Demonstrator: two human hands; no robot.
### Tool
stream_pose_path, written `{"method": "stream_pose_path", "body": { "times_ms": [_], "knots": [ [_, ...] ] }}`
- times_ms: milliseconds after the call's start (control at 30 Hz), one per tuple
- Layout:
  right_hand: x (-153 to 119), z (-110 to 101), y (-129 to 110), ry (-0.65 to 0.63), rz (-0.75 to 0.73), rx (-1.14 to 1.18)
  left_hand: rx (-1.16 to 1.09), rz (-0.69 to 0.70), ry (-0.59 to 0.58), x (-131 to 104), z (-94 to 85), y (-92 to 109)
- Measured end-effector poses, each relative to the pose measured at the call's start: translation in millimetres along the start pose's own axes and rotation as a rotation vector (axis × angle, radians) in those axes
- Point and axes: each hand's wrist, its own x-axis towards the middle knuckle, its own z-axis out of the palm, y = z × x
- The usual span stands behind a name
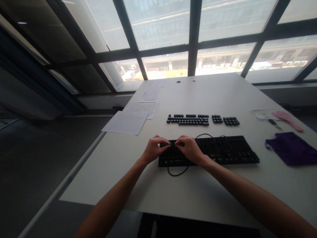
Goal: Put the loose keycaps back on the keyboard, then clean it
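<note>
A black keyboard lies on the white table, many of its keycaps off, with some still along its near edge and right side. Over its left end, my left hand is closed in a pinch, thumb against fingers. Just to the right, my right hand also pinches, its fingertips close to those of the left. Whatever sits between the fingertips is too small and dark to make out. Behind the keyboard, loose black keycaps stand in rows: a large group, a small block and another block.
A black cable loops out at the keyboard's front. Paper sheets lie along the table's left side. On the right are a purple cloth bag, a pink hairbrush-like item and a small dark tool. Windows rise behind the table.
</note>
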Motion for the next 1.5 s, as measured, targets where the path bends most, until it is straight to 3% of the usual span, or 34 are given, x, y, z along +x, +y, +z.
{"method": "stream_pose_path", "body": {
  "times_ms": [100, 200, 700, 1100, 1267, 1400, 1500],
  "knots": [
    [-24.8, 2.8, -5.5, 0.004, 0.003, 0.085, -0.037, 0.017, -0.037, -22.8, 0.9, 8.7],
    [-31.7, 3.9, -7.4, -0.023, -0.009, 0.089, -0.042, 0.028, -0.051, -30.3, 5.6, 9.3],
    [-35.4, 6.7, -6.7, -0.067, -0.134, -0.022, 0.091, 0.153, -0.076, -33.7, 13.5, 5.1],
    [-38.8, 6.9, -11.8, -0.119, -0.191, -0.135, 0.298, 0.221, -0.144, -38.9, 13.9, 17.3],
    [-40.5, 10.5, -9.1, -0.09, -0.222, -0.141, 0.17, 0.168, -0.038, -42.2, 17.2, 13.0],
    [-39.7, 12.7, -3.9, -0.005, -0.194, -0.022, 0.016, 0.031, 0.221, -38.3, 11.2, 4.7],
    [-39.3, 12.2, -1.8, -0.017, -0.217, 0.025, -0.003, -0.098, 0.368, -34.8, 5.7, -3.1]
  ]
}}
